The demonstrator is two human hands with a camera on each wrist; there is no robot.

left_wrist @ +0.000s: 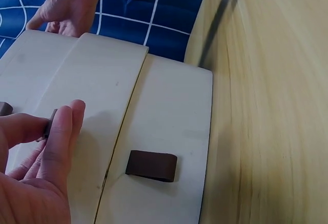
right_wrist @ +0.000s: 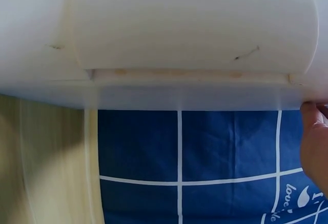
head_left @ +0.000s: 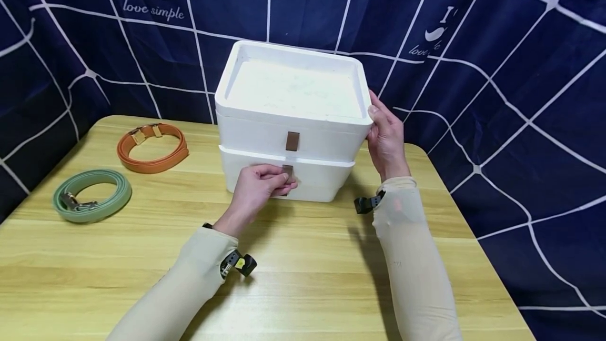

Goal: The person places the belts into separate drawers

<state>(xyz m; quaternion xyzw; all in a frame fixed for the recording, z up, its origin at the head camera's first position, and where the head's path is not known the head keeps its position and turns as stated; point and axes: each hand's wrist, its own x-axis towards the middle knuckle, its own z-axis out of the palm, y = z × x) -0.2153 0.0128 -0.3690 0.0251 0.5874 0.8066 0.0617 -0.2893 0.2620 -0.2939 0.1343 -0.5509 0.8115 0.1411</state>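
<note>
A white drawer box (head_left: 293,136) with a raised rim on top stands on the table, brown pull tabs down its front. My left hand (head_left: 260,188) pinches one brown tab (head_left: 288,170) between thumb and fingers; in the left wrist view this tab is mostly hidden by the fingers. Above it, another brown tab (head_left: 292,141) hangs free, and a lower tab (left_wrist: 151,166) shows in the left wrist view. A drawer section under the upper one has its top edge standing slightly forward. My right hand (head_left: 388,136) holds the box at its upper right corner, fingers partly hidden behind it.
A coiled orange belt (head_left: 151,149) and a coiled green belt (head_left: 92,196) lie on the wooden table (head_left: 307,278), left of the box. Behind and at both sides hangs a dark blue cloth (head_left: 303,4) with white grid lines.
</note>
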